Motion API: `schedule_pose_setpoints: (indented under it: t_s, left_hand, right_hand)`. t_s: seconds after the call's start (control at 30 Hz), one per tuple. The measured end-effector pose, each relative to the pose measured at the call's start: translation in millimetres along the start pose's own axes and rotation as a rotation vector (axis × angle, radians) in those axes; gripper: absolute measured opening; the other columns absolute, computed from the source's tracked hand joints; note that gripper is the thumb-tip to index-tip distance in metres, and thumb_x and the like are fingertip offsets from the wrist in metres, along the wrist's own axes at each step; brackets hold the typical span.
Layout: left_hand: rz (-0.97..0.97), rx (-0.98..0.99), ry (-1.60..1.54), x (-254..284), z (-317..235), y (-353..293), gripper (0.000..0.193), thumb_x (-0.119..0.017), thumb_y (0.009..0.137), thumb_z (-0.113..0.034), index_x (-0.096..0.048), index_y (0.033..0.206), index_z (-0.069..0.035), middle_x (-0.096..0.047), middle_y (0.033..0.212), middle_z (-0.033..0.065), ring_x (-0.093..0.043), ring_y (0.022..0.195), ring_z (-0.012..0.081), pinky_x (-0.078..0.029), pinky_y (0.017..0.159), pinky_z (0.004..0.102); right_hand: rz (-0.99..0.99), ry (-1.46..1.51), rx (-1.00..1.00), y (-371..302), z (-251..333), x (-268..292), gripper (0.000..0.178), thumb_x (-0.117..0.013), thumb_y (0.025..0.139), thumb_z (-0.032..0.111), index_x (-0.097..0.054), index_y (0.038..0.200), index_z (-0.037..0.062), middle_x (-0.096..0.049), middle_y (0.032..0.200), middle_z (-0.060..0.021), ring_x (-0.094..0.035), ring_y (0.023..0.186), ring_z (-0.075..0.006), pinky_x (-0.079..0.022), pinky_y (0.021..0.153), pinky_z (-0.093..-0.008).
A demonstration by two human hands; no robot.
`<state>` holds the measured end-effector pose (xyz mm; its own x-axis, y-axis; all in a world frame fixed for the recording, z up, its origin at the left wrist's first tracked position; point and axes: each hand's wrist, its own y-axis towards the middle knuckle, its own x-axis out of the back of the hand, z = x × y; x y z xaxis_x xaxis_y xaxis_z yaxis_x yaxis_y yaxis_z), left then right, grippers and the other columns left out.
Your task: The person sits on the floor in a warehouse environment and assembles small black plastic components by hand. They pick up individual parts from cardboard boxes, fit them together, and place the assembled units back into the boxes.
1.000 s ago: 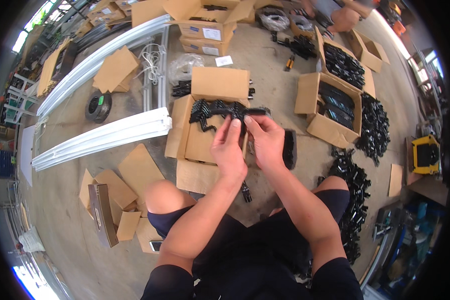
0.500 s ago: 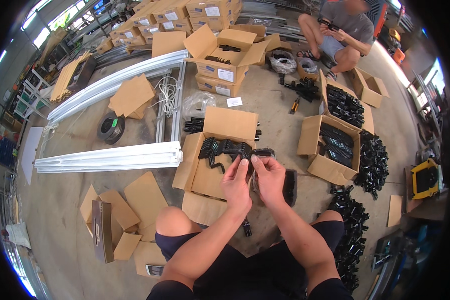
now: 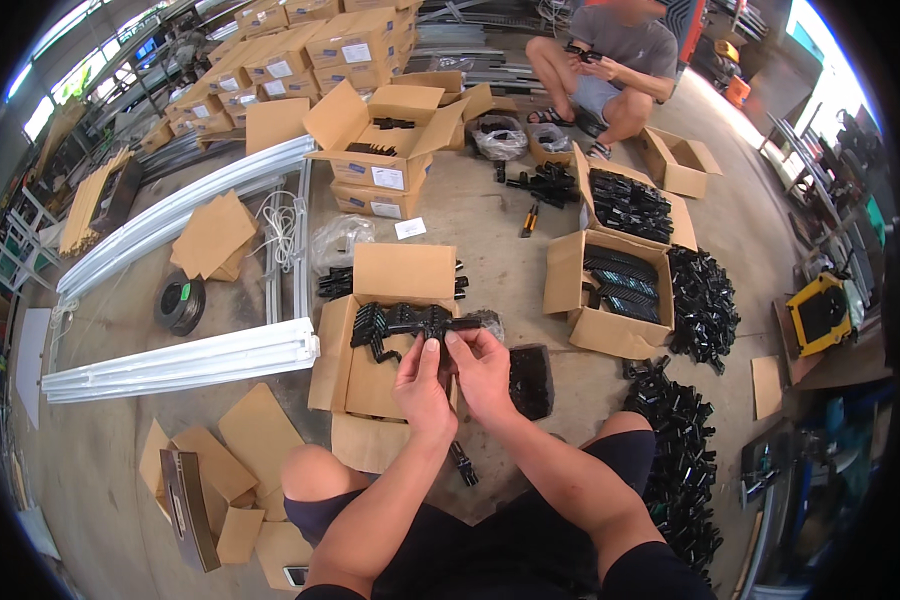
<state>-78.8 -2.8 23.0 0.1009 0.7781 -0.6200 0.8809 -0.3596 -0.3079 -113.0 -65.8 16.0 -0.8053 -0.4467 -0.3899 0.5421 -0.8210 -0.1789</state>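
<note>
Both thumbs and fingertips pinch a black fitting [image 3: 460,324], a short bar-like piece with a stub near its middle. My left hand [image 3: 426,392] is closed at its near side, and my right hand [image 3: 480,374] grips it just to the right. The fingers behind it are mostly hidden. Under and beyond my hands stands an open cardboard box [image 3: 404,270] with a row of similar black fittings [image 3: 368,328] inside. Right of my hands is a dark shallow container [image 3: 530,384] whose small contents I cannot make out. One loose black fitting [image 3: 463,464] lies on the floor between my knees.
To the right, another open carton [image 3: 560,270] holds stacked black parts, with heaps of black fittings [image 3: 678,430] beside it. White metal profiles [image 3: 180,360] lie at the left. A person [image 3: 625,60] squats at the back, holding a black piece. Stacked cartons [image 3: 355,45] stand far off.
The whole view has swung, so the scene sits further left and a little lower. My hands stay together over the box, both still gripping the fitting.
</note>
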Motion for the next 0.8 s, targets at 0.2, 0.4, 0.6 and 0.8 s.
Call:
schedule_pose_setpoints:
  t_s: [0.2, 0.4, 0.6, 0.8]
  left_hand:
    - [0.027, -0.016, -0.007, 1.0, 4.4, 1.1, 0.024, -0.070, 0.101, -0.013, -0.067, 0.121, 0.000, -0.073, 0.109, 0.0086, -0.071, 0.091, 0.0159, -0.059, 0.079, 0.0299]
    - [0.007, 0.002, 0.009, 0.1, 4.5, -0.3, 0.026, -0.070, 0.101, -0.012, -0.066, 0.123, 0.001, -0.073, 0.110, 0.0093, -0.071, 0.094, 0.0167, -0.060, 0.081, 0.0301]
    - [0.012, -0.013, -0.011, -0.4, 2.4, 1.0, 0.032, -0.069, 0.101, -0.008, -0.065, 0.129, 0.005, -0.072, 0.112, 0.0076, -0.068, 0.093, 0.0126, -0.056, 0.079, 0.0258]
    - [0.007, -0.008, -0.013, -1.5, -1.0, 0.5, 0.033, -0.069, 0.100, -0.008, -0.064, 0.130, 0.005, -0.072, 0.113, 0.0077, -0.067, 0.094, 0.0128, -0.056, 0.080, 0.0255]
  right_hand:
    - [0.000, -0.092, 0.000, 1.8, -2.2, 3.9, 0.012, -0.071, 0.099, 0.011, -0.067, 0.100, -0.0010, -0.070, 0.092, -0.0043, -0.062, 0.073, -0.0067, -0.052, 0.063, -0.0241]
    - [-0.006, -0.083, 0.037, 3.6, -7.6, 6.1, 0.012, -0.070, 0.099, 0.010, -0.067, 0.102, -0.0011, -0.070, 0.092, -0.0040, -0.061, 0.069, -0.0062, -0.050, 0.058, -0.0234]
    - [-0.009, -0.109, 0.051, -1.6, -2.8, -0.1, 0.013, -0.070, 0.100, 0.012, -0.066, 0.101, -0.0004, -0.069, 0.086, -0.0030, -0.059, 0.067, -0.0053, -0.050, 0.057, -0.0234]
    - [-0.024, -0.072, 0.096, -3.9, -7.0, -3.3, 0.015, -0.072, 0.100, 0.015, -0.066, 0.099, 0.0006, -0.067, 0.079, -0.0012, -0.058, 0.062, -0.0051, -0.049, 0.055, -0.0232]
